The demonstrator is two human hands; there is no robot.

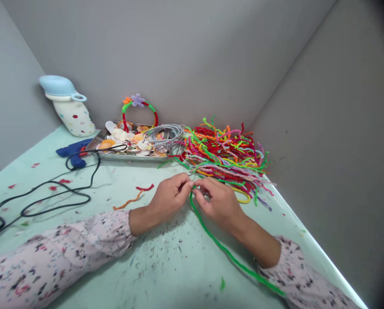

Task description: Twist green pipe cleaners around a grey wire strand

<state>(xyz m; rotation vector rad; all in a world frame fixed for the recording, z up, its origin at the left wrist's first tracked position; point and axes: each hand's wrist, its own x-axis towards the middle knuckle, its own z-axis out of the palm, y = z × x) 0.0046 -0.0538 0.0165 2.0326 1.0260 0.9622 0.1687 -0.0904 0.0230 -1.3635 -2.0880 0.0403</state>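
Floral sleeves (66, 253) enter at the lower left and lower right of the frame. Left hand (171, 195) and right hand (219, 201) meet at centre — fingertips of both pinched together on the upper part of a green pipe cleaner (226, 249). Its loose length runs down to the right sleeve, lower right. Upper centre: metal tray (134, 158) with shells (117, 135); coloured pipe cleaners (224, 150) are piled right of it. Blue glue gun (71, 149) — left, beside the tray.

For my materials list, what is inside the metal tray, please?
Seashells are inside the metal tray; a grey wire coil partly covers its right end. A flowered hoop rises at its back. Anything beneath the shells is hidden.
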